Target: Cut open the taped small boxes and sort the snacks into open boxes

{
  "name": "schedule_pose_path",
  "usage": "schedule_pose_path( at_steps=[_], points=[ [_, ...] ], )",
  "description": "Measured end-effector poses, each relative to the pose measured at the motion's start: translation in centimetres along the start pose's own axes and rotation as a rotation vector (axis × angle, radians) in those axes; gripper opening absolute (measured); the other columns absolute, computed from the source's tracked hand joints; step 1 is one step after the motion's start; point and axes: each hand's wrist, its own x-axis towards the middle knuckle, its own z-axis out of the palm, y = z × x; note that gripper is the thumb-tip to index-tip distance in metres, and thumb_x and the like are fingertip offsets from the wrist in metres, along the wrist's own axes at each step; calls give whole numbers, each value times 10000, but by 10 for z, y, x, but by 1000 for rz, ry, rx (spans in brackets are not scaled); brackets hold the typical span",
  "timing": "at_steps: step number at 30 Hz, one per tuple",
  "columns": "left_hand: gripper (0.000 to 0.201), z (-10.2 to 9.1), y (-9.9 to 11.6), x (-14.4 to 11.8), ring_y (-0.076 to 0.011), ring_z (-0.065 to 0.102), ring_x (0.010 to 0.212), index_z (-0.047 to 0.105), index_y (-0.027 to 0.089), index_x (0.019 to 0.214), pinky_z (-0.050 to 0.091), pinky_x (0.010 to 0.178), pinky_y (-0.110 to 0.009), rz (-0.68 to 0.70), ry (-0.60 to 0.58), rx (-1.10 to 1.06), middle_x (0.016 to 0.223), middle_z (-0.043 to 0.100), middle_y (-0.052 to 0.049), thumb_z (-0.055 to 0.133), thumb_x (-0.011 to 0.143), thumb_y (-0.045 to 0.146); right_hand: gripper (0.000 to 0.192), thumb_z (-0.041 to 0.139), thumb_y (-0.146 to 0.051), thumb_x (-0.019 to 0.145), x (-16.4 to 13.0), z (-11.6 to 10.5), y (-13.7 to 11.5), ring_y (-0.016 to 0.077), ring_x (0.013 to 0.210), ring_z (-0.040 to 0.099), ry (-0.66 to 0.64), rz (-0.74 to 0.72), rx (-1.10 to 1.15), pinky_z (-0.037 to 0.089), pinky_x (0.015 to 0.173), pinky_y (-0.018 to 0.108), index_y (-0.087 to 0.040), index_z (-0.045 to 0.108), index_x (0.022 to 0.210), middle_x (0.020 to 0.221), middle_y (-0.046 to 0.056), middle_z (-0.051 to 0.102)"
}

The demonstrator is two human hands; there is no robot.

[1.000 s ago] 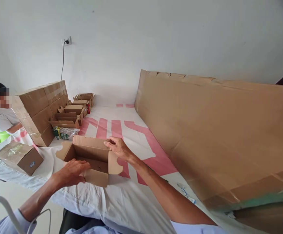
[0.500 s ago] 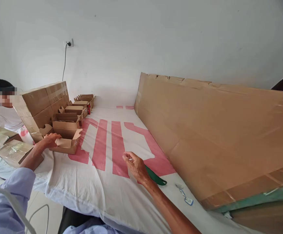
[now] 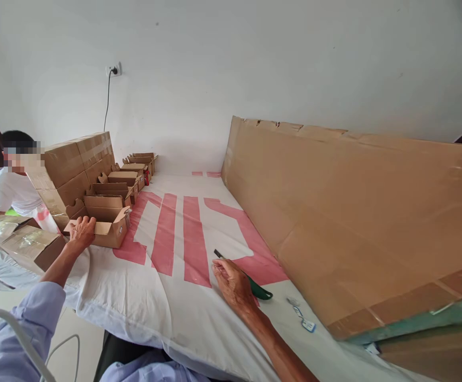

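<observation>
My left hand (image 3: 82,232) has its fingers bent over the front flap of the nearest open cardboard box (image 3: 113,233), gripping it at its left front corner. The box stands upright on the cloth-covered table with its top flaps raised. My right hand (image 3: 233,284) is closed, fingers curled against the thumb; anything between the fingertips is too small to make out. Partly hidden behind it lies a tool with a green handle (image 3: 262,292), its thin dark tip showing past my fingers. Whether the hand touches that tool, I cannot tell.
Several open cardboard boxes (image 3: 115,190) line up behind the nearest one, beside stacked closed cartons (image 3: 69,164). Two taped boxes (image 3: 32,241) sit at the left edge, near a person in white. A tall cardboard panel (image 3: 354,223) borders the right side; small tags (image 3: 308,325) lie near it.
My right hand has drawn back slightly right and down, uncovering the tool's dark tip. The left hand has shifted a little along the box's front flap, and the box has turned slightly.
</observation>
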Motion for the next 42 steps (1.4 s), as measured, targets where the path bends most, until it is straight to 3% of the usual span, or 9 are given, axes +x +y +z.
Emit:
schedule_pose_path(
  at_steps=[8, 12, 16, 19, 23, 26, 30, 35, 42],
  points=[
    [1028, -2, -9, -44, -461, 263, 1595, 347, 242, 1651, 379, 1181, -609, 1, 44, -72, 1699, 372, -215, 840, 752, 314, 453, 465, -620, 991, -32, -24, 49, 364, 1016, 710, 127, -134, -252, 570, 927, 512, -238, 705, 1028, 1037, 174, 778],
    [821, -9, -49, -79, -459, 403, 1515, 426, 172, 1599, 414, 1147, -603, -211, 258, -107, 1619, 470, -263, 695, 885, 474, 591, 421, -691, 1015, -46, -36, 66, 363, 986, 703, 154, -230, -404, 574, 898, 504, -186, 725, 1065, 1031, 191, 769],
    [691, -12, -81, -101, -513, 537, 1373, 658, 132, 1335, 455, 1069, -625, -424, 63, -118, 1411, 637, -299, 582, 905, 668, 655, 379, -705, 1028, -55, -43, 71, 377, 959, 688, 162, -251, -520, 567, 884, 525, -153, 724, 1093, 1038, 216, 759],
    [675, -15, -61, -114, -473, 626, 1283, 713, 150, 1200, 442, 1087, -592, -336, -40, -99, 1300, 695, -267, 471, 952, 729, 633, 378, -695, 1034, -56, -40, 66, 374, 976, 692, 171, -255, -513, 564, 894, 523, -165, 717, 1105, 1059, 208, 761],
    [685, -23, 5, -138, -455, 656, 1227, 718, 155, 1188, 452, 1058, -586, -231, 4, -44, 1248, 706, -256, 409, 999, 736, 562, 415, -662, 1048, -49, -24, 39, 350, 991, 697, 188, -315, -436, 559, 892, 487, -185, 701, 1132, 1054, 181, 757],
    [550, -28, 33, -152, -399, 679, 1203, 711, 200, 1261, 480, 1050, -532, -74, 94, -232, 1275, 729, -193, 468, 1024, 633, 484, 455, -601, 1067, -44, -15, 11, 328, 1017, 698, 171, -396, -372, 551, 925, 467, -187, 685, 1166, 1056, 160, 754],
    [500, -22, 14, -149, -405, 646, 1279, 711, 184, 1302, 501, 1059, -513, -105, 294, -377, 1416, 685, -196, 520, 999, 532, 452, 474, -577, 1063, -40, -21, -4, 326, 1051, 683, 164, -382, -372, 543, 958, 466, -195, 682, 1187, 1094, 160, 744],
    [523, 0, -11, -138, -330, 712, 1099, 719, 187, 1297, 560, 968, -448, -153, 238, -568, 1294, 729, -149, 581, 897, 495, 481, 432, -569, 1021, -50, -46, 31, 366, 1012, 661, 138, -180, -553, 554, 912, 503, -182, 692, 1142, 1065, 194, 721],
    [480, 3, 38, -170, -240, 715, 803, 790, 197, 1137, 565, 690, -344, -46, 162, -1057, 987, 752, -80, 688, 825, 548, 420, 484, -458, 966, -70, -56, 65, 373, 1030, 638, -4, -24, -735, 548, 923, 501, -170, 676, 1204, 1154, 202, 699]
  ],
)
